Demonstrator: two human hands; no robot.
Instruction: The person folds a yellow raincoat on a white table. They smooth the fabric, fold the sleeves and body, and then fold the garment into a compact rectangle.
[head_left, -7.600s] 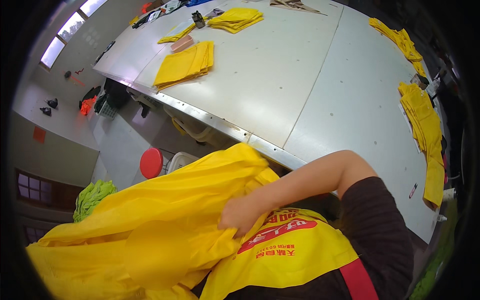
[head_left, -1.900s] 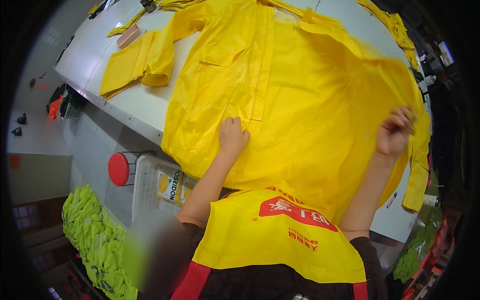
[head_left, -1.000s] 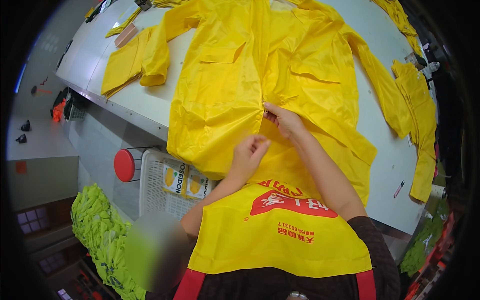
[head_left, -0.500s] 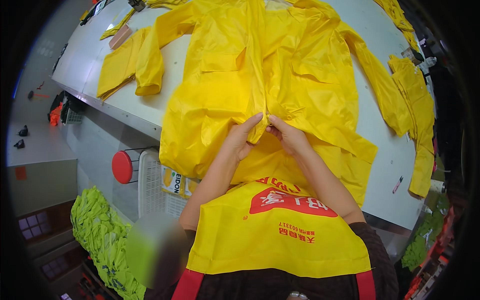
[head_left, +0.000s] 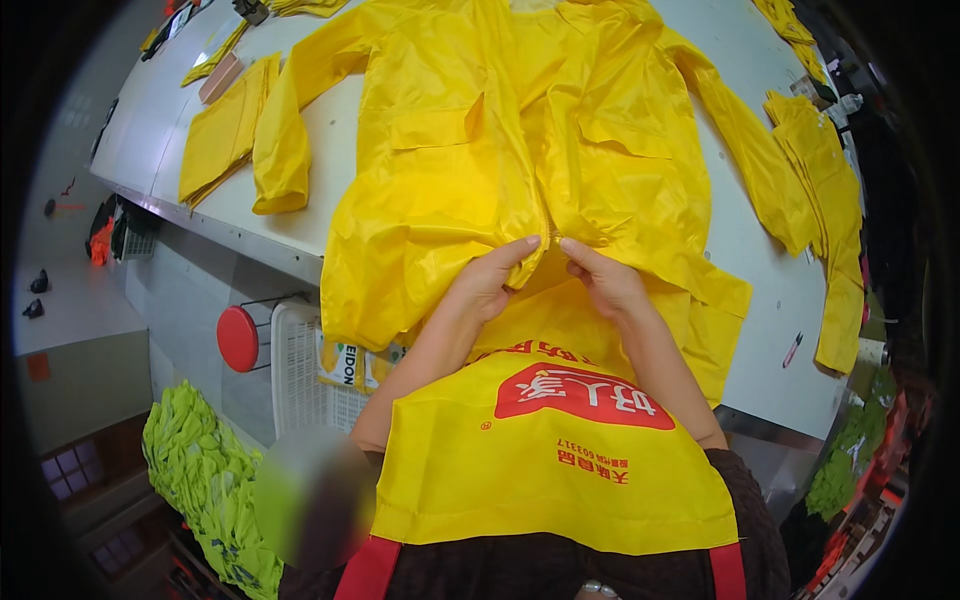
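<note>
A yellow rain jacket [head_left: 430, 190] lies spread on the white table, front side up, its lower hem hanging over the near edge toward me. My left hand [head_left: 497, 277] pinches the bottom of its left front edge between thumb and fingers. Close beside it, my right hand [head_left: 603, 277] grips the bottom of the other front edge. Between the thumbs the lower end of the front zipper [head_left: 555, 238] shows; its small parts are too fine to make out. Fabric hides some of my fingertips.
Folded yellow pieces [head_left: 222, 135] lie left on the table [head_left: 770, 290], with more yellow garments [head_left: 825, 190] at right. A pen [head_left: 793, 349] lies near the right edge. Below left stand a red stool [head_left: 238, 338] and a white basket [head_left: 293, 370], beside heaped lime-green fabric [head_left: 200, 480].
My thumbs have moved slightly apart, and the two front edges now part below the zipper end. The view has shifted a little; the jacket otherwise lies much the same.
</note>
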